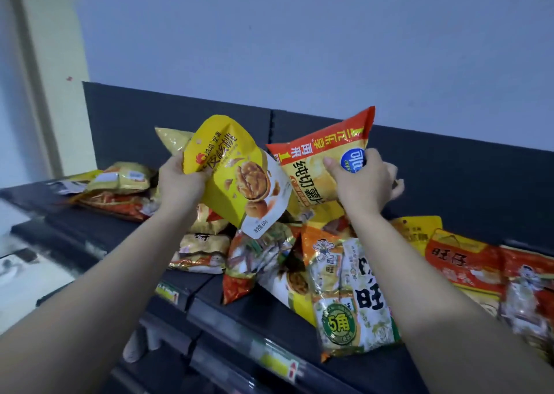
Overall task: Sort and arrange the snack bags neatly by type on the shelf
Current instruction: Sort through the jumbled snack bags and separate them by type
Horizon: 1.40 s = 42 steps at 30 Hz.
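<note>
**Left hand [180, 181] and right hand [362, 181] each hold up a snack bag over the shelf**

The left hand grips the yellow walnut bag [236, 178] by its left edge, with the fingers curled round it. The bag hangs tilted to the right of that hand with its print upside down. Just behind the left hand's knuckles pokes the corner of a dull gold bag [172, 139]; whether the hand holds it too cannot be told.

The right hand pinches the orange-and-yellow crisp bag [323, 154], thumb pressed on the printed front and fingers wrapped behind the right edge. This bag stands up and to the left of the hand, and its lower corner overlaps the walnut bag.

Below and between the two wrists lies a loose heap of bags [260, 252] on the dark shelf [269, 312]. Under the right forearm a green-and-white bag [353, 297] slopes toward the shelf's front edge. To the right of that forearm lie red bags [467, 264]. Well to the left of the left hand sits a low stack of yellow and red bags [120, 190]. Beyond both hands rises the shelf's dark back panel [180, 115], with a pale wall [299, 34] above it.
</note>
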{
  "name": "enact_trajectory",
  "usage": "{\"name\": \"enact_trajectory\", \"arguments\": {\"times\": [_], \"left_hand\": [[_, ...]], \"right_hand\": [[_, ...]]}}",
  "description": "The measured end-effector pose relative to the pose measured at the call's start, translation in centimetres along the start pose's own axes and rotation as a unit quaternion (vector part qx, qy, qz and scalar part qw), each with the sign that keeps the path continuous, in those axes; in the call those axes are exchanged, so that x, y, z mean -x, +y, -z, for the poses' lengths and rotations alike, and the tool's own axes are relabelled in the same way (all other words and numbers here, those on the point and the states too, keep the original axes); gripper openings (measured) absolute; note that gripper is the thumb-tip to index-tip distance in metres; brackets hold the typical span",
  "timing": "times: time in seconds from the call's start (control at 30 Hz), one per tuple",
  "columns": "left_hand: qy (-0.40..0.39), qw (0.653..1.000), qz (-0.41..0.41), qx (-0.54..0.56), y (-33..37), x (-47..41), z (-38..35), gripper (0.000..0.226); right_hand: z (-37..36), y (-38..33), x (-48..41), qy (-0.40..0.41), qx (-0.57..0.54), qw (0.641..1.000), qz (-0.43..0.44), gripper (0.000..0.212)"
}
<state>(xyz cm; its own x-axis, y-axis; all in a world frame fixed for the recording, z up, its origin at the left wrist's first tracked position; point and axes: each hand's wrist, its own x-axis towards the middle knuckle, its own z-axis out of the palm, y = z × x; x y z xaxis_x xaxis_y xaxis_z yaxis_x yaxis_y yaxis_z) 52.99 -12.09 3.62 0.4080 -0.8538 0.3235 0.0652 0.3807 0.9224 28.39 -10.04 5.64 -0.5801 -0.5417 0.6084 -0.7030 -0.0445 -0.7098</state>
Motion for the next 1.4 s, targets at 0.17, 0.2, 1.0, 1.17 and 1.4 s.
{"name": "enact_trajectory", "arguments": {"times": [0.17,0.2,1.0,1.17,1.4], "left_hand": [[0.032,0.999,0.002,-0.019,-0.5,-4.9,6.1,0.027],[0.038,0.999,-0.003,-0.029,-0.6,-6.0,7.4,0.027],[0.229,0.951,-0.048,-0.204,-4.6,-22.7,20.8,0.019],[0.265,0.948,-0.043,-0.169,-5.2,-24.2,21.7,0.02],[0.289,0.949,-0.035,-0.12,-7.1,-27.6,23.7,0.023]], "right_hand": [[-6.2,-5.3,2.3,-0.022,-0.024,0.999,0.018,0.045],[-7.5,-6.3,2.8,-0.026,-0.025,0.999,0.019,0.045],[-26.6,-18.6,8.8,-0.201,0.055,0.941,0.266,0.052],[-29.6,-20.1,9.7,-0.264,0.099,0.902,0.327,0.043],[-33.8,-22.4,10.6,-0.301,0.149,0.867,0.367,0.042]]}}
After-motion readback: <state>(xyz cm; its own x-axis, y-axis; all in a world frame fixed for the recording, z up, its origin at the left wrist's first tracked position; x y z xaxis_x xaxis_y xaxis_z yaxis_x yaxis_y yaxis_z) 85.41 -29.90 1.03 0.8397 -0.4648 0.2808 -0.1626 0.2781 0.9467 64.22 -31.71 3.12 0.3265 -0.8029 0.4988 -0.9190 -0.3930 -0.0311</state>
